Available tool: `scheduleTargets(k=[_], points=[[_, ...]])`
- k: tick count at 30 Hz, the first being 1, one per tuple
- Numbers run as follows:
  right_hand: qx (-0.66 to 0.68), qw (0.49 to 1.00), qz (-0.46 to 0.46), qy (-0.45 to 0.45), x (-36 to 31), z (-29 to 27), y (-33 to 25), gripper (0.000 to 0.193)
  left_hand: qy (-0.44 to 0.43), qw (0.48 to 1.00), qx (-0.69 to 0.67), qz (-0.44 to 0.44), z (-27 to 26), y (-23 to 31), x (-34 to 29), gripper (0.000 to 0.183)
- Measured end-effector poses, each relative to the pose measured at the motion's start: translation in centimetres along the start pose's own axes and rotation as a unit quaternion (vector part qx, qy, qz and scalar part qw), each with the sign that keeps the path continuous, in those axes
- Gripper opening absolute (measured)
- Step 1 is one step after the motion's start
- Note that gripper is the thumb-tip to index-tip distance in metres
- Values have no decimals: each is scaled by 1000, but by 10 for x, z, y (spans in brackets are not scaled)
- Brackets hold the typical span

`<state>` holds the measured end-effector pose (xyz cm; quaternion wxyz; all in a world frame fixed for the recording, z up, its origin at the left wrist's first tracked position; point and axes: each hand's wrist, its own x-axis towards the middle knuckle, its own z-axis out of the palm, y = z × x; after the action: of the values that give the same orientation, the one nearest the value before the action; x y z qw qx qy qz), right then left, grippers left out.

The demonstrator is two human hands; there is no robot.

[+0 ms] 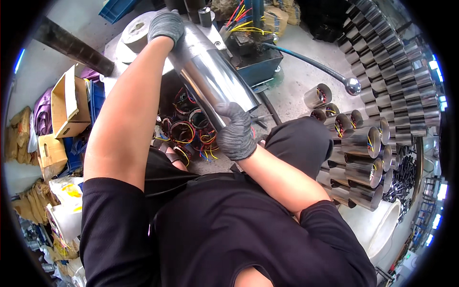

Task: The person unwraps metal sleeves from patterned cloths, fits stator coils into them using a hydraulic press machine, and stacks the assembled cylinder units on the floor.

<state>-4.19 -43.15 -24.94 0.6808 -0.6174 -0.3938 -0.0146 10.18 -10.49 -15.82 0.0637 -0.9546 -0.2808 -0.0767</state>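
Observation:
A shiny metal cylinder (213, 71) lies slanted in front of me, its far end beside a pale metal block (136, 33). My left hand (166, 26), in a grey knit glove, is closed over the cylinder's far end, fingertips partly hidden. Around the near end my right hand (235, 131), gloved the same way, is wrapped with the thumb lying on the metal; its other fingers are mostly out of sight underneath. Below the cylinder, several wire-wound rings (182, 131) with red, yellow and blue leads sit on the floor.
A blue lever (306, 60) with a steel ball end (352, 86) juts right from a dark machine base (258, 67). Stacked metal sleeves (382, 62) line the right; wire-filled sleeves (361, 141) stand nearer. Cardboard boxes (71, 105) are at left, a white bucket (375, 225) at lower right.

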Motion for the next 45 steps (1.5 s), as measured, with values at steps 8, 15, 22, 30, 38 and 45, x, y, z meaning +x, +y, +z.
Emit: scheduleTargets(k=[8,15,22,30,38,45], points=[[22,997,70,15,16,-4,-9,32,-42,998,50,3,-18,9,-1,39],[289,906,279,136,15,9,26,15,-55,994,85,42,-22,22,5,37],[-47,981,151,112,33,5,-33,18,-15,999,30,-5,-20,22,-3,35],[311,876,365,60,15,1,8,46,3,996,77,41,11,-12,27,37],[55,957,281,35,13,5,-11,35,-15,970,230,81,-14,19,-12,22],[217,915,312,139,-6,6,29,14,-15,961,249,116,-7,5,-8,19]])
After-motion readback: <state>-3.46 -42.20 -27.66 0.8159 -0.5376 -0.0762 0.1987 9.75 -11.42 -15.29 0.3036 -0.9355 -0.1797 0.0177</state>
